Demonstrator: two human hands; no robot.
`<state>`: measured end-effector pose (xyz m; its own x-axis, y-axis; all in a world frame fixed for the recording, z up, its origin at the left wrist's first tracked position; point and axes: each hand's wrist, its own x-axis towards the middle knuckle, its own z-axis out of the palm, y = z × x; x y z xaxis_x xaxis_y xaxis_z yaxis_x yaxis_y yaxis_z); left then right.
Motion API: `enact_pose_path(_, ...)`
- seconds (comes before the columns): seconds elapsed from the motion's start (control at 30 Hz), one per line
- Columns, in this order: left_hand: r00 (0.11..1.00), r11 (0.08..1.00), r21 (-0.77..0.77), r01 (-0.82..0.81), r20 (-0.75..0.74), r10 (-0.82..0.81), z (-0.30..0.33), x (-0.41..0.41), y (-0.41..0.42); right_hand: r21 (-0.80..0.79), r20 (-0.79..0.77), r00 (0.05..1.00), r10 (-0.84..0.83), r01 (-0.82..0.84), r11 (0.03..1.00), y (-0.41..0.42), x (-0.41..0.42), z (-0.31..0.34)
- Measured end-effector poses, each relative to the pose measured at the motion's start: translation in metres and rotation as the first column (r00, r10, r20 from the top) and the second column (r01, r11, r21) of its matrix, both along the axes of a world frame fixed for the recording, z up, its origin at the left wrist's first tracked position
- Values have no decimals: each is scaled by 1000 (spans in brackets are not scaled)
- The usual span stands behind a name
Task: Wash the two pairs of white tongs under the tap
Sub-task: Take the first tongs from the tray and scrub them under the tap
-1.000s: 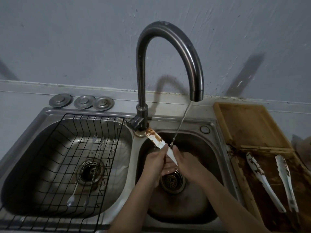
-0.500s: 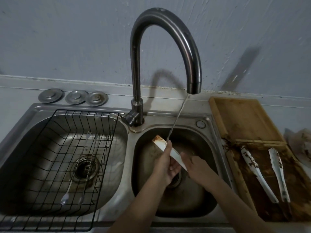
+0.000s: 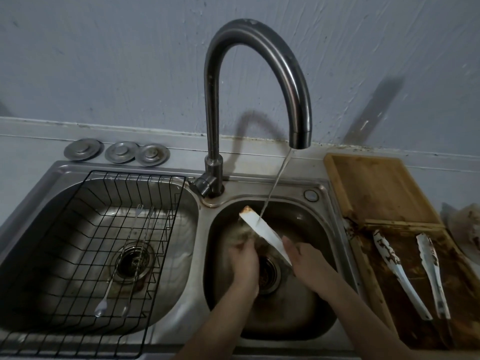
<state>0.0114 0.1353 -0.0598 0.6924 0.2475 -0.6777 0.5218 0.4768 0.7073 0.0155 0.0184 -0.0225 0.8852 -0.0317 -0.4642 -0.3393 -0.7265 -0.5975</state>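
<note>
**Item 1: white tongs in hand** [image 3: 262,233]
- Long axis: diagonal, stained tip up and away to the left, handle end down toward the right hand [image 3: 309,261].
- R hand holds the near end, fingers wrapped round the handle; thumb lies along the blade's right edge. Exact closure hidden, but it plainly has hold.
- Left hand [image 3: 245,258] sits just left of and below the blade, fingers bent toward its underside and blurred. Looks like rubbing; whether it grips or only touches, cannot tell.
- Water stream [image 3: 272,193] from tap [image 3: 259,81] lands on the blade's upper face, beyond both hands, short of the tip.
- Tip carries brown residue, lies past the stream on the far-left side.

**Item 2: second pair of tongs** [image 3: 413,276]
- On the wooden board [image 3: 376,188], well to the right of the R hand, outside the basin [image 3: 311,320]. Two arms splayed, tips away, joint toward the viewer. Brown smears on both.
- Nearer hand: R, by a clear margin.

**Judgement**
- Step: rinsing pair 1; task under halfway, pair 2 untouched.
- Next move prob. turns on the axis: draw the blade back toward the R hand along its own line so the stream meets the dirty tip, L fingers scrubbing there.

**Other**
- Wire rack [image 3: 104,242] in the basin left of the L hand, cutlery on it.
</note>
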Motion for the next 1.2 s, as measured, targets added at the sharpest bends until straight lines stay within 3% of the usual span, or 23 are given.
enact_pose_path(0.03,993,969,248,-9,117,-21,-2,-5,2,-3,-2,1000,2,-2,1000,-1,-1,0)
enact_pose_path(0.07,961,863,505,-25,251,-119,-5,-9,7,1,-10,1000,5,-5,1000,-1,-2,0)
enact_pose_path(0.13,794,534,845,-43,353,-495,-13,-13,20,37,-29,999,18,-17,999,-2,-4,1)
enact_pose_path(0.17,683,372,928,-25,288,-671,-14,-13,25,58,-34,999,29,-27,998,-2,-5,1)
enact_pose_path(0.23,537,115,993,28,82,-840,-16,-8,33,82,-27,999,39,-36,996,-1,-8,4)
enact_pose_path(0.3,539,64,995,71,16,-842,-17,0,39,82,9,998,62,-63,995,-1,-11,8)
enact_pose_path(0.47,689,265,925,274,3,-725,-21,16,36,41,46,991,127,-129,991,0,-15,15)
enact_pose_path(0.53,705,285,904,318,-24,-708,-20,10,21,52,35,993,115,-117,992,0,-13,12)
enact_pose_path(0.63,552,316,912,261,127,-824,-8,-11,-1,83,35,998,43,-46,996,-3,-9,8)
enact_pose_path(0.7,497,293,918,269,128,-858,-8,-11,-2,90,44,999,25,-29,996,-6,-8,8)
enact_pose_path(0.83,709,375,841,390,-15,-705,-17,10,19,52,82,990,117,-122,991,-9,-13,3)
enact_pose_path(0.9,744,486,727,485,-51,-666,-14,16,30,43,100,986,135,-139,989,-8,-16,3)
enact_pose_path(1.0,785,600,669,438,40,-618,-8,19,37,-19,123,985,120,-119,993,-8,-15,6)
enact_pose_path(1.1,892,884,363,295,226,-391,2,25,48,-147,194,975,107,-79,986,-13,-14,5)
enact_pose_path(1.17,930,964,72,255,254,-265,11,26,55,-202,235,969,74,-26,979,-20,-11,4)
enact_pose_path(1.2,936,966,9,257,247,-251,13,27,58,-205,250,966,58,-5,979,-23,-10,5)
